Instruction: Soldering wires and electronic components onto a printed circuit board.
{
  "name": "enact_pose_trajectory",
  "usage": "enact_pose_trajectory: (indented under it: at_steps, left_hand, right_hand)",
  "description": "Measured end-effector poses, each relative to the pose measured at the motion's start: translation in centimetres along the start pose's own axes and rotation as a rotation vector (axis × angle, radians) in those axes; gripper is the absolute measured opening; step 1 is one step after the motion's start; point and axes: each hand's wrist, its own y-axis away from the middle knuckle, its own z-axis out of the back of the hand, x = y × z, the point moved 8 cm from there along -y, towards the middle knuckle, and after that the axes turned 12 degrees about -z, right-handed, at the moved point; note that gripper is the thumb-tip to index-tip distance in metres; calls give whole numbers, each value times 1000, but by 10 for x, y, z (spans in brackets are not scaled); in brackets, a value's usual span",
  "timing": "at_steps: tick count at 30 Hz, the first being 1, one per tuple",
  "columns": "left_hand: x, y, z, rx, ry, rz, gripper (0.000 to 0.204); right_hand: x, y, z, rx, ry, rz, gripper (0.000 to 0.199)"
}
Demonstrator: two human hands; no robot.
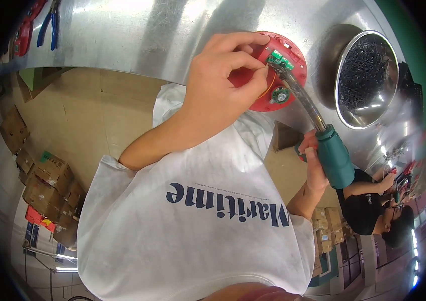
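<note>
A red round plastic housing (297,52) rests at the near edge of the metal table. In it sit a small green circuit board (284,58) and a round green part (279,95) with a metal post. My left hand (225,75) lies over the housing's left side, thumb and a finger pinched beside the board; what is between them is too small to make out. A thin yellow wire (269,90) runs below the thumb. My right hand (314,165) grips a green pistol-shaped power tool (336,158), whose long metal tube (303,98) ends at the board.
Right of the housing stands a metal bowl (337,85) of thin black pieces. Blue-handled pliers (52,25) and red tools (24,37) lie at the far left of the metal table (122,45). Cardboard boxes (50,188) are stacked at left. Another person (368,210) works at the right.
</note>
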Motion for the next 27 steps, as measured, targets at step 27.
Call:
enact_pose_trajectory:
  at_steps: [27]
  left_hand:
    - [-8,-14,0,159,-18,97,6]
  right_hand:
    - [-64,14,-11,45,-1006,-67,39]
